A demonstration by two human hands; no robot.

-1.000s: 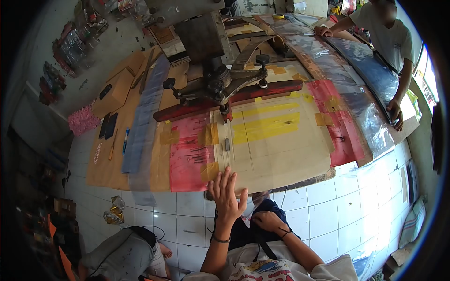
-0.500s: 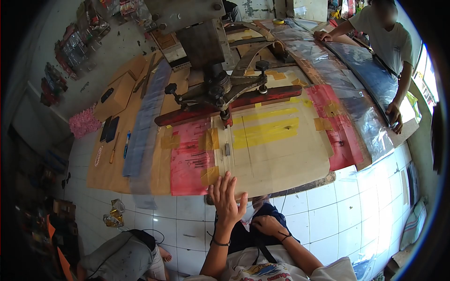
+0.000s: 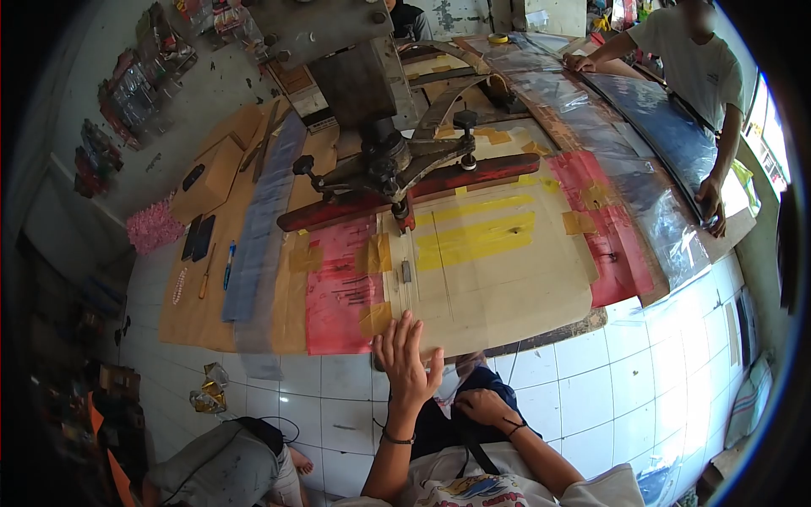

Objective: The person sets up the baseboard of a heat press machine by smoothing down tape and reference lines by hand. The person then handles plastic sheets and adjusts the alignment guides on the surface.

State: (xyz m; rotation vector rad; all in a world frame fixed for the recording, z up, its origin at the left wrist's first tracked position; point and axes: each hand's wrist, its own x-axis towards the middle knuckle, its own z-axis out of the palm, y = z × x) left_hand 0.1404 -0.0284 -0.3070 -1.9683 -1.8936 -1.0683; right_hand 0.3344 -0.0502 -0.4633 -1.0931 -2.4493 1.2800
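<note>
My left hand lies open, fingers spread, on the near edge of a cream sheet marked with yellow strips. Beside its fingertips is a strip of brown tape over a red plastic sheet. A small dark grey block sits on the cream sheet beyond the fingers. Over the sheet's far part stands a machine head with a long red bar. My right hand rests in my lap, fingers curled; whatever they may hold is hidden.
A co-worker at the right has both hands on a dark panel. Someone in grey bends low at the lower left. A screwdriver, a blue pen and phones lie on the left of the table.
My view has shifted slightly. Both my hands stay in place. A person behind the machine shows a little more than before.
</note>
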